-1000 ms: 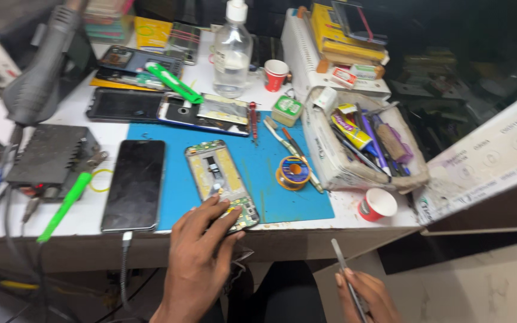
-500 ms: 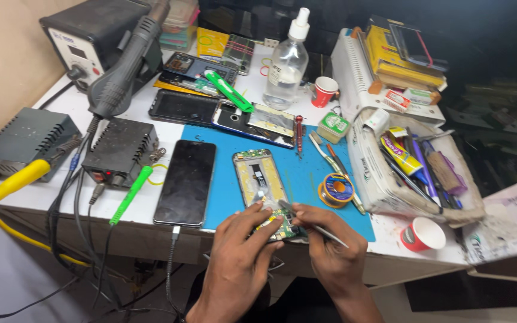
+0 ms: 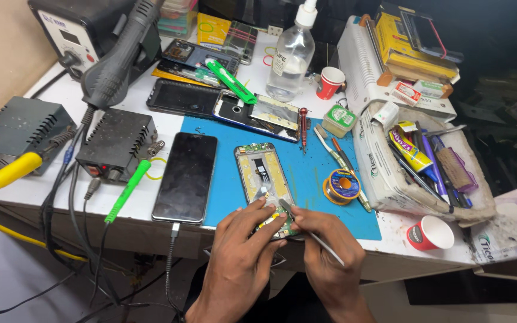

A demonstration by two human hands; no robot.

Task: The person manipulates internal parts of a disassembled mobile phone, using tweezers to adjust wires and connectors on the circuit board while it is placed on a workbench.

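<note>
An opened phone (image 3: 262,174) with its back cover off lies on the blue mat (image 3: 321,179) near the table's front edge. My left hand (image 3: 243,245) rests its fingers on the phone's lower end and steadies it. My right hand (image 3: 329,257) grips metal tweezers (image 3: 306,230), their tips touching the phone's lower part beside my left fingers. A green circuit board piece shows between my two hands.
A black phone (image 3: 185,177) on a cable lies left of the mat. A solder spool (image 3: 341,186), a red screwdriver (image 3: 303,124), a liquid bottle (image 3: 290,54), a tool-filled box (image 3: 426,167), red cups (image 3: 430,233), a hot-air station (image 3: 85,30) and power units (image 3: 115,143) crowd the table.
My right hand came up from below the table with the tweezers and met the phone's lower end. My left hand stayed on the phone. The view shifted left.
</note>
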